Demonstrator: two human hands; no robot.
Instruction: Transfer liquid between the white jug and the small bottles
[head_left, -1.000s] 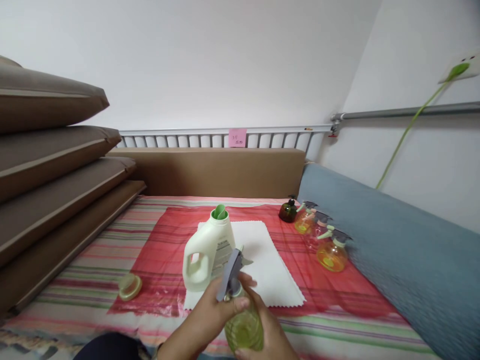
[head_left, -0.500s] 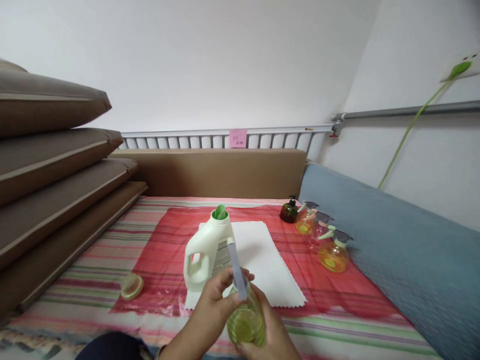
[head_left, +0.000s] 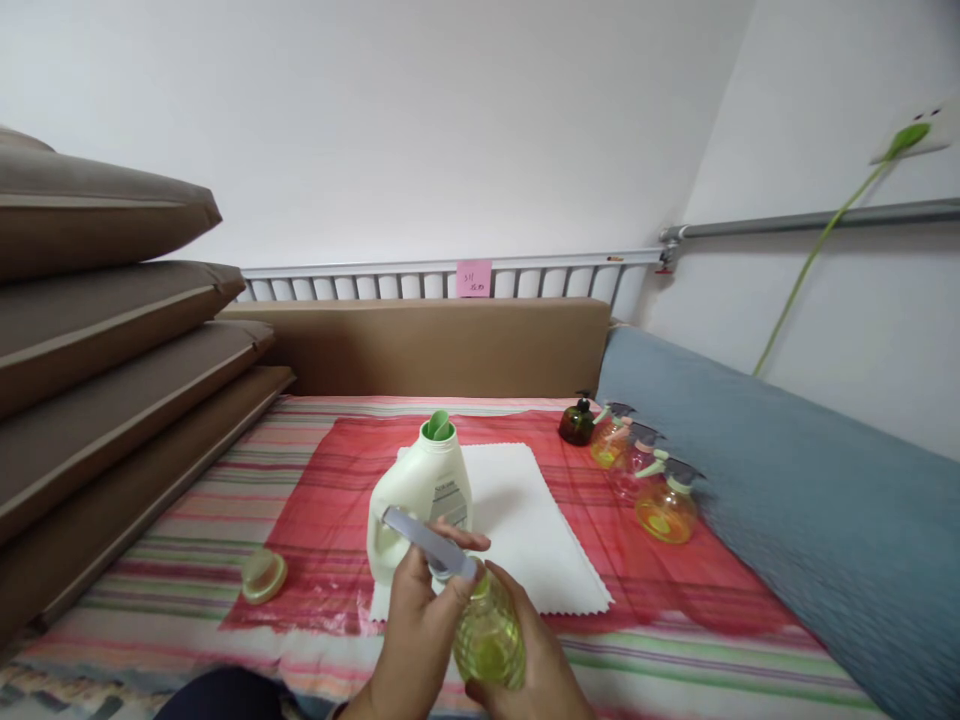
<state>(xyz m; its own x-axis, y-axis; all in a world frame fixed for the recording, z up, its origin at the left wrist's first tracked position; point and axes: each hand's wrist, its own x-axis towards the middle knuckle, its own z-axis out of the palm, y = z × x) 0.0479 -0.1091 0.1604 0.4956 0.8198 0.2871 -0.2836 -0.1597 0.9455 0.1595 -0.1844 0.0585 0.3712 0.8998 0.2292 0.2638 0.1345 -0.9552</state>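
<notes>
Lying loose at far left on the striped cover, a yellow-green cap (head_left: 262, 575) sits apart from everything else. Next comes the white jug (head_left: 417, 500), open at its green spout, standing on a white cloth (head_left: 525, 530). Just in front of it the left hand (head_left: 417, 640) pinches the grey spray head (head_left: 427, 543) — fingers curled around it — while the right hand (head_left: 529, 668) cups the green spray bottle (head_left: 489, 640) from below, fingers wrapped round its body. Further right, four small bottles (head_left: 660, 505) line the red sheet's edge.
</notes>
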